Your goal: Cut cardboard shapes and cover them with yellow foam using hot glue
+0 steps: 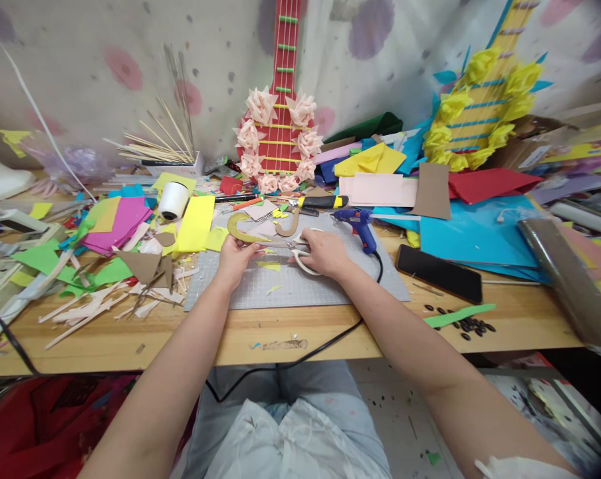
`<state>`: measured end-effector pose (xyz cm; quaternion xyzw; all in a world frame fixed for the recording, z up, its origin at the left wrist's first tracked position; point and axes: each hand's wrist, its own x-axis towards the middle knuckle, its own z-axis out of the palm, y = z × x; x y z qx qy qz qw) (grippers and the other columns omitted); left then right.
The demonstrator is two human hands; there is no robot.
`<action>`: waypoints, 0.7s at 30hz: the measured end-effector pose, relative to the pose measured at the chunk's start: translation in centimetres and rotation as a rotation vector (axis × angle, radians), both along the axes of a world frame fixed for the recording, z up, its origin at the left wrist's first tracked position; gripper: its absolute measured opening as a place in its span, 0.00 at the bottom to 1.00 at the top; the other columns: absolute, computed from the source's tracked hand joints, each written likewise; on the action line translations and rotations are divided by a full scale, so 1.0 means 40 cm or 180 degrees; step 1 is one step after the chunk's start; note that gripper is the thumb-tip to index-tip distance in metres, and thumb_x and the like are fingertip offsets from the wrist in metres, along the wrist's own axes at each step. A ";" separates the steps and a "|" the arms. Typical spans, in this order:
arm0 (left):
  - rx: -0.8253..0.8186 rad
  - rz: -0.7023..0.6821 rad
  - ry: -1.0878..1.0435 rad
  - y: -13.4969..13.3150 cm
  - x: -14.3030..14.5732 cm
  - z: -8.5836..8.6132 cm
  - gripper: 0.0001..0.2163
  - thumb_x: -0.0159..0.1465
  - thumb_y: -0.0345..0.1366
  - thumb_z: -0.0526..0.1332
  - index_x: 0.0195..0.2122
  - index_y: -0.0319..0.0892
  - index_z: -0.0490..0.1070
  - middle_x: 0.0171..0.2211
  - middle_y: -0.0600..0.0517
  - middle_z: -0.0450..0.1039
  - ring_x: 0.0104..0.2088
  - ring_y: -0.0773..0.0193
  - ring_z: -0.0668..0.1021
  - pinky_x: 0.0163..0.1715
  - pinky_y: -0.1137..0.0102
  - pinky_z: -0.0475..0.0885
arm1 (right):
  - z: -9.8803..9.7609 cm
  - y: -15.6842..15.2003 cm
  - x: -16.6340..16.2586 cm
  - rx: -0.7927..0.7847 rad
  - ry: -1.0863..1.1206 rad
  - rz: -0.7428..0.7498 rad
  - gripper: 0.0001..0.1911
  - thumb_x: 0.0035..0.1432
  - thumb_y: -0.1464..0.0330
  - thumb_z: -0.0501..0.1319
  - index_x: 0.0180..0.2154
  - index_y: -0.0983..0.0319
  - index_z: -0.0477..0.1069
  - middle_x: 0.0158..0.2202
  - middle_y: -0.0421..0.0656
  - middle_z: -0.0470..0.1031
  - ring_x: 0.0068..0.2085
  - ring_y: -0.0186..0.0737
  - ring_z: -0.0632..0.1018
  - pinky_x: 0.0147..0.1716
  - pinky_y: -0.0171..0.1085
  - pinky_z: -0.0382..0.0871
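Note:
My left hand [233,261] pinches a curved, hook-shaped olive-yellow piece of craft sheet [237,228] by its lower side. In my right hand [326,253] are white-handled scissors [289,245], fingers through the loops and blades pointing left at the piece. Whether the blades touch it I cannot tell. Both hands are above a grey cutting mat [330,293]. Just behind the scissors lies a brown hook-shaped piece [291,225]. A small yellow scrap [268,265] rests on the mat between my hands.
A blue glue gun [360,229] lies right of my right hand, its black cord [320,346] crossing the table edge. Nearby are a phone [437,273] and a yellow-black cutter [324,201]. A red flower-trimmed paper guitar [279,143] stands behind. Paper scraps [145,266] crowd the left.

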<state>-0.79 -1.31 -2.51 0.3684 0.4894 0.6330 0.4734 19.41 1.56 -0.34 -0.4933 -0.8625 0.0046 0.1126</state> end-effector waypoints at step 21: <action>-0.0064 -0.0109 -0.0110 0.001 -0.006 -0.004 0.19 0.42 0.31 0.69 0.34 0.39 0.64 0.30 0.52 0.73 0.30 0.65 0.78 0.34 0.65 0.75 | 0.005 -0.005 0.000 0.0006 -0.0074 -0.0041 0.22 0.53 0.49 0.54 0.39 0.59 0.65 0.37 0.47 0.76 0.36 0.45 0.74 0.28 0.38 0.55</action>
